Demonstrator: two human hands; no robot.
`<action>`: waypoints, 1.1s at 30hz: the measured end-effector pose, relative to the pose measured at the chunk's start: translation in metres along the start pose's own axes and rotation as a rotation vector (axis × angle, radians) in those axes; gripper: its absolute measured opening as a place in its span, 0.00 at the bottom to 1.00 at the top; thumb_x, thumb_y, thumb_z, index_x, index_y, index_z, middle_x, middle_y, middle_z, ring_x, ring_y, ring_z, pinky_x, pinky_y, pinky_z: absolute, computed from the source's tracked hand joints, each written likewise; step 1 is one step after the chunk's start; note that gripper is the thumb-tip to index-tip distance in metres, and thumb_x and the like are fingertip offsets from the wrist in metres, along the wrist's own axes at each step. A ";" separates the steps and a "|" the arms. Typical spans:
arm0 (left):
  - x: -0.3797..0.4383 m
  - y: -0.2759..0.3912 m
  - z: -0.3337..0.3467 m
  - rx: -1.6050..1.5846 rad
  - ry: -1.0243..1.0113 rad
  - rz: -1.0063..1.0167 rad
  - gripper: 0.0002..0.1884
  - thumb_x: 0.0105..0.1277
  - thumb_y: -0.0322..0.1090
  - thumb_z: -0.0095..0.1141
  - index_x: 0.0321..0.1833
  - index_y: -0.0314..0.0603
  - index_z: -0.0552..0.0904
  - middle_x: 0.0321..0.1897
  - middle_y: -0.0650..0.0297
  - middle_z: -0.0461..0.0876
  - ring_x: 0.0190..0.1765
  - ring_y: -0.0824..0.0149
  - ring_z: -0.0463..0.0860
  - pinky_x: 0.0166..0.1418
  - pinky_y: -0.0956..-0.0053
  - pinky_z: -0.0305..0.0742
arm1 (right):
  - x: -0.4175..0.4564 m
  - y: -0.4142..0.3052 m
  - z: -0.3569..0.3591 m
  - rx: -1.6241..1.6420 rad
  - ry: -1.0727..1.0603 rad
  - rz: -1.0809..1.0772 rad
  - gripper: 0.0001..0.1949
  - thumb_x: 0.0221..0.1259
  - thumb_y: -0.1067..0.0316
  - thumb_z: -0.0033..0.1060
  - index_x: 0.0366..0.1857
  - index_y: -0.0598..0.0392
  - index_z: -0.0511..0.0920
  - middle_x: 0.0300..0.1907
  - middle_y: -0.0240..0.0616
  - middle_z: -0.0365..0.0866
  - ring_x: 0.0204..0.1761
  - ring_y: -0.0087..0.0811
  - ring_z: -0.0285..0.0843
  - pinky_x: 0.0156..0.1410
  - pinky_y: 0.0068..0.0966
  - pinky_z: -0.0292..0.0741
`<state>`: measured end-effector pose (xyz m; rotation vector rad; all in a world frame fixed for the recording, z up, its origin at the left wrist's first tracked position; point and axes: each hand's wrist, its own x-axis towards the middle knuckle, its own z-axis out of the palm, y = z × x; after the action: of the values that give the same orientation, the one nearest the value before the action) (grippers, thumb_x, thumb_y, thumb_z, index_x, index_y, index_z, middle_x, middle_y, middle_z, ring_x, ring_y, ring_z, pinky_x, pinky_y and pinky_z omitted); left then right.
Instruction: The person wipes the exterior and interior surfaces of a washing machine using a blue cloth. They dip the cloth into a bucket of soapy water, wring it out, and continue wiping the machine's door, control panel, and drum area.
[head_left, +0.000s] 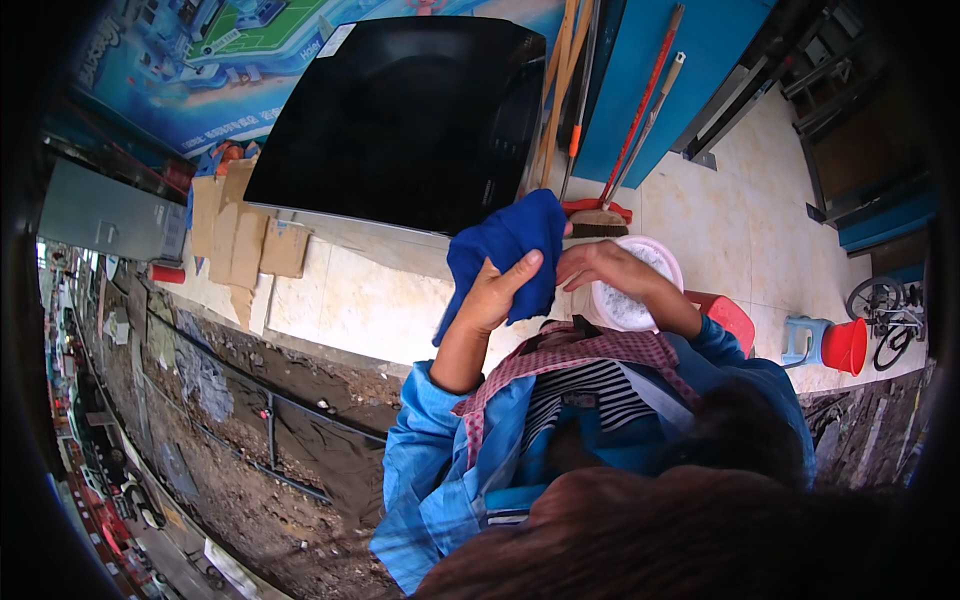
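Note:
My left hand (491, 296) grips a folded blue cloth (510, 236), its thumb pressed on the near face and its other fingers mostly hidden behind the fabric. Beside the cloth's right edge is my right hand (615, 268), with fingers bent and apart; whether the fingertips touch the fabric is unclear. Under my right wrist stands a pale pink bucket (679, 281) of sudsy water (626, 311). Just beyond the cloth rises a large appliance with a glossy black panel (397, 127), bearing a white label at its far left corner.
A red-handled tool (645, 105), a broom (598, 222) and wooden poles (562, 97) lean right of the appliance. Cardboard (232, 217) lies left. A red stool (727, 319), a blue stool (806, 341) and a red bucket (844, 346) stand right. Dug-up ground (300, 420) borders the tiles.

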<state>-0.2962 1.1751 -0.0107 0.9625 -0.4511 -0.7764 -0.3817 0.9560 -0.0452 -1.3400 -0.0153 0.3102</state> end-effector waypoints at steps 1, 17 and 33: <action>-0.001 -0.002 0.001 0.093 -0.020 0.034 0.30 0.74 0.40 0.61 0.73 0.34 0.69 0.65 0.55 0.79 0.64 0.62 0.79 0.71 0.68 0.71 | 0.001 0.001 0.011 -0.192 -0.003 -0.002 0.19 0.77 0.55 0.56 0.51 0.65 0.83 0.46 0.46 0.86 0.49 0.33 0.87 0.55 0.29 0.82; -0.044 0.105 -0.062 0.464 0.640 0.150 0.08 0.64 0.31 0.71 0.41 0.38 0.84 0.22 0.72 0.81 0.21 0.83 0.71 0.24 0.86 0.61 | 0.061 -0.171 -0.057 0.005 0.583 -0.717 0.11 0.77 0.61 0.57 0.44 0.58 0.83 0.35 0.32 0.86 0.38 0.22 0.84 0.47 0.21 0.79; 0.076 0.024 -0.135 1.413 0.780 0.402 0.18 0.75 0.37 0.56 0.64 0.38 0.81 0.64 0.42 0.77 0.66 0.44 0.77 0.68 0.54 0.71 | 0.239 0.018 -0.012 -1.468 0.075 -0.648 0.36 0.63 0.34 0.60 0.74 0.37 0.70 0.81 0.43 0.53 0.83 0.47 0.47 0.84 0.59 0.39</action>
<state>-0.1497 1.2008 -0.0587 2.2521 -0.4413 0.4695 -0.1541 1.0030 -0.1055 -2.6692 -0.7169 -0.4261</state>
